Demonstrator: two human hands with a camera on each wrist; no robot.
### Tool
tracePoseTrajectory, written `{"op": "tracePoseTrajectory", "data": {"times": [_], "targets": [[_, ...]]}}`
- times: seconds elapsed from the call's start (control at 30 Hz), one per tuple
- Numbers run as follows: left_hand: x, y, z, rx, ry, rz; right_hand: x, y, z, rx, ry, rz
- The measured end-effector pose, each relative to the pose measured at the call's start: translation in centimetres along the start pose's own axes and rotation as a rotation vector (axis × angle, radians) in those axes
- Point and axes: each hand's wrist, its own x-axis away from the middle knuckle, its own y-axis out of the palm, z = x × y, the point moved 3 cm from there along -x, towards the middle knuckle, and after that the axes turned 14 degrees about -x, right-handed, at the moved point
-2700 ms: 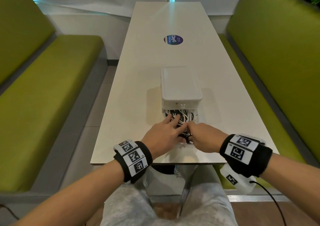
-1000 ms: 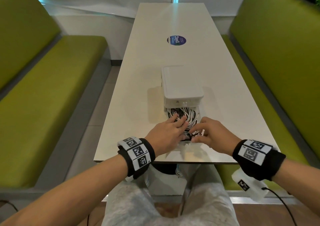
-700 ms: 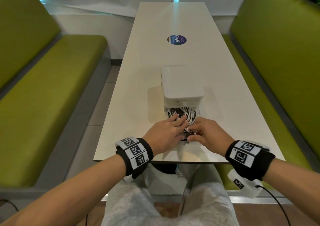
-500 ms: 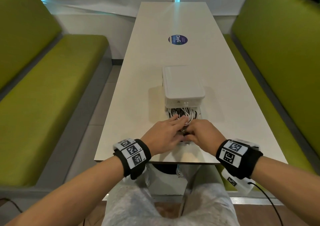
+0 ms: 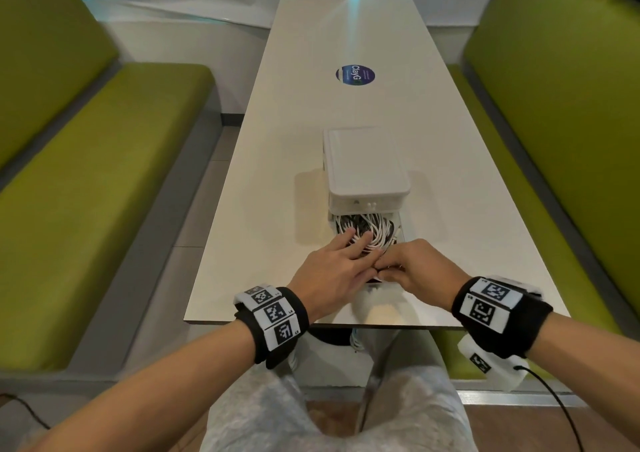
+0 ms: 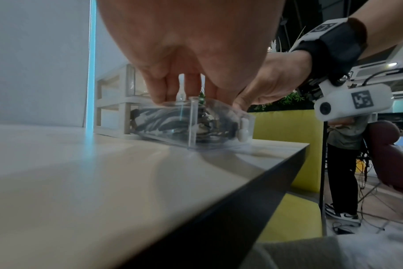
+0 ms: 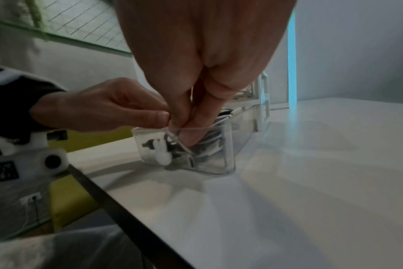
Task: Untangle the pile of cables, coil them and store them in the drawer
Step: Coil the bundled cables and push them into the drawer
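Observation:
A white drawer unit [image 5: 367, 167] stands mid-table with its clear bottom drawer [image 6: 196, 127] pulled out toward me. Coiled white and black cables [image 5: 367, 230] fill the drawer. My left hand [image 5: 349, 247] lies flat on the cables, fingers straight and pressing down; its fingers [image 6: 173, 85] reach over the drawer's rim. My right hand [image 5: 391, 264] is at the drawer's front end, thumb and forefinger [image 7: 196, 123] pushed down inside and pinching a thin white cable [image 7: 176, 137]. The two hands touch. The drawer's front [image 7: 219, 145] is partly hidden beneath them.
The white table [image 5: 346, 36] carries a round blue sticker [image 5: 355, 75] farther back. Its near edge [image 5: 242, 320] runs just under my wrists. Green benches [image 5: 86, 192] stand on both sides. Another person's legs [image 6: 341, 182] show in the left wrist view.
My right hand has drawn in from the drawer's right side to its front end, closing up against the left hand. The left hand stays flat on the cables.

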Motion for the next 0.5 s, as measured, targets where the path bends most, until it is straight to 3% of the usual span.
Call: {"op": "tracePoseTrajectory", "data": {"times": [0.2, 0.33, 0.4, 0.5], "targets": [[0.1, 0.7, -0.2, -0.064, 0.012, -0.004, -0.9, 1.4, 0.6, 0.152, 0.012, 0.058], [-0.2, 0.6, -0.5, -0.007, -0.004, 0.022, -0.1, 0.8, 0.3, 0.255, -0.148, 0.0], [-0.3, 0.5, -0.4, -0.019, -0.009, 0.024, 0.3, -0.6, -0.1, 0.331, -0.234, 0.082], [-0.4, 0.5, -0.4, -0.055, -0.01, 0.042, 0.1, -3.4, -0.2, 0.402, -0.184, 0.178]]}}
